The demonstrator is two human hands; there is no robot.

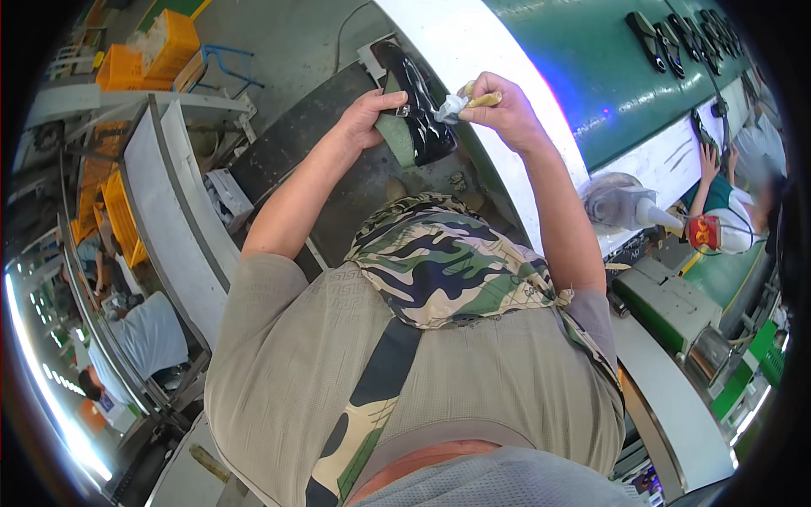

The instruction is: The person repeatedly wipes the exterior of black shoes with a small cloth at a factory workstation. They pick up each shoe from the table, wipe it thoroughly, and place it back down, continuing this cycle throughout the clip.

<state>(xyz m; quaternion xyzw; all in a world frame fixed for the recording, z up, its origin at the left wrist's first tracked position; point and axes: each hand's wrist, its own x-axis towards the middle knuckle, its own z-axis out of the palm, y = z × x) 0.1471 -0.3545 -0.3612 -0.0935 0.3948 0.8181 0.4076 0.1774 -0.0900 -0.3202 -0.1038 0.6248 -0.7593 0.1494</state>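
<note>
My left hand (367, 117) is closed around a glossy black shoe (429, 127), with the thumb along its near side. A dull green part (394, 135) shows at the shoe's opening, beside my fingers; whether it is lining or a last I cannot tell. Pinched in my right hand (507, 108) is a crumpled white cloth (452, 108), along with a yellowish piece (484, 100) whose kind is unclear. The cloth is up against the shoe's right side. Both hands are raised in front of me, over the dark bench.
To the right runs a green conveyor belt (574, 76) with a white edge, carrying several dark shoes (646, 42). A clear plastic bottle (621, 205) stands near my right elbow. Another person (743, 186) works farther right. Orange crates (169, 44) and metal racks stand left.
</note>
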